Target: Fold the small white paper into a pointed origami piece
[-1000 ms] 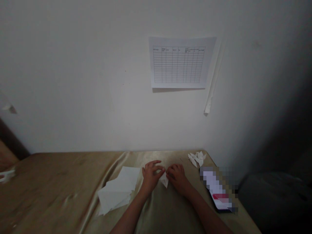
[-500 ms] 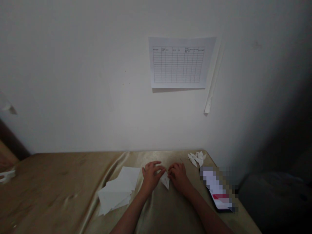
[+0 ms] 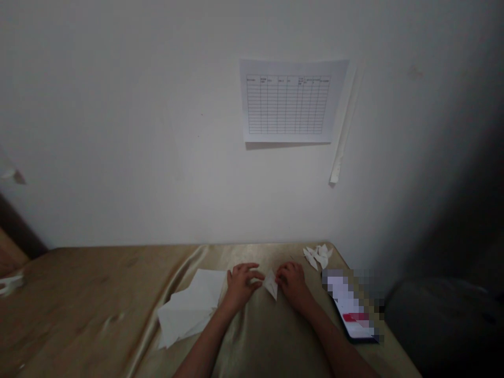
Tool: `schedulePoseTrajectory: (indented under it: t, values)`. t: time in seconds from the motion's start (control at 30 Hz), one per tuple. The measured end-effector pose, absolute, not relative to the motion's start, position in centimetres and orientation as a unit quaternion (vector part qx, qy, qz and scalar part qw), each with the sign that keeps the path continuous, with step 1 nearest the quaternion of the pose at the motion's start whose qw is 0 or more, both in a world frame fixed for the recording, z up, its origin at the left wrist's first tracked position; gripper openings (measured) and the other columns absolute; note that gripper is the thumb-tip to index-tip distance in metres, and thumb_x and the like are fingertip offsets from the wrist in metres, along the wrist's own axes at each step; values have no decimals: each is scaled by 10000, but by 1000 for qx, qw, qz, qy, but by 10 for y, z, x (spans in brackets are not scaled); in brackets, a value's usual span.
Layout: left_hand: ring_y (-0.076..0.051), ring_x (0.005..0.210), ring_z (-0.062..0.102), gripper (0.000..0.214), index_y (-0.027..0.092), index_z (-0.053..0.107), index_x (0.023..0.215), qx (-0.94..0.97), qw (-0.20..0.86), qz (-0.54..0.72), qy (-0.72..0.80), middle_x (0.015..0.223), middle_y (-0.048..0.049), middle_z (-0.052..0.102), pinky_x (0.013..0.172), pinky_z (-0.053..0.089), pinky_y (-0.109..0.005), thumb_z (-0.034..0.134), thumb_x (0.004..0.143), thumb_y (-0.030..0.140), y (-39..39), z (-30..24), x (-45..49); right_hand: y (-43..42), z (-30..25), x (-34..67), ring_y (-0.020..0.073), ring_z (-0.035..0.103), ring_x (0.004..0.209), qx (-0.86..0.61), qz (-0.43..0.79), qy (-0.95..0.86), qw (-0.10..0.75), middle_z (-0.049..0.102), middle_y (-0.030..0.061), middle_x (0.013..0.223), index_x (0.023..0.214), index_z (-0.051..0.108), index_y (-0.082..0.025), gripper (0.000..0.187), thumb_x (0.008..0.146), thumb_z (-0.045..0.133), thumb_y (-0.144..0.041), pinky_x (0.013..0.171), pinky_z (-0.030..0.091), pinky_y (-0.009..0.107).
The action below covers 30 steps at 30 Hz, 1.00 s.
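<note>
A small folded piece of white paper, pointed at its lower end, lies on the table between my two hands. My right hand has its fingers curled and closed on the paper's right edge. On the other side, my left hand rests with thumb and fingers apart, its tips just short of the paper's left edge. Left of that hand, a loose stack of white paper sheets is fanned across the cloth.
A glossy tan cloth covers the table. Several small folded white papers lie at the back right corner. Nearer me is a phone, its screen lit and partly blurred. A printed table sheet hangs on the wall.
My left fingers have let go of the folded paper and drawn a little to the left. The paper and my right hand have shifted slightly right.
</note>
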<state>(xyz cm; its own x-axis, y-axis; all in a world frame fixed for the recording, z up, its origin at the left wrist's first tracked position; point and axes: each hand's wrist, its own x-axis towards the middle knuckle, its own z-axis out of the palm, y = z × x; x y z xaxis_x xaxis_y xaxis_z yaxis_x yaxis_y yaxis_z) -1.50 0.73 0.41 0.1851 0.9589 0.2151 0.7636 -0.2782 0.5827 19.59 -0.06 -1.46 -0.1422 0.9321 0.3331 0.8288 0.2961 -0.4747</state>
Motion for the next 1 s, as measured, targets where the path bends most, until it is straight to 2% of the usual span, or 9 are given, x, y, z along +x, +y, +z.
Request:
schedulePoseTrajectory:
  t: [0.63,1.0]
  values:
    - [-314,1323,464,130,382,780,877,745,179,216,605,1309,29,678,1128,119,-721,730,787,302,0,11,-6,-6,-13,192,234,523,1123,-569,119,-760,291,680,33,1072,888,702,-239,51,862,669,-210,1060,289,399]
    - [-287,1322,465,52,330,743,853,745,158,221,609,1313,32,664,1137,82,-726,724,805,324,-3,6,1,-7,-15,190,233,520,1105,-551,136,-765,305,677,35,1054,863,697,-235,58,861,654,-196,1040,284,394]
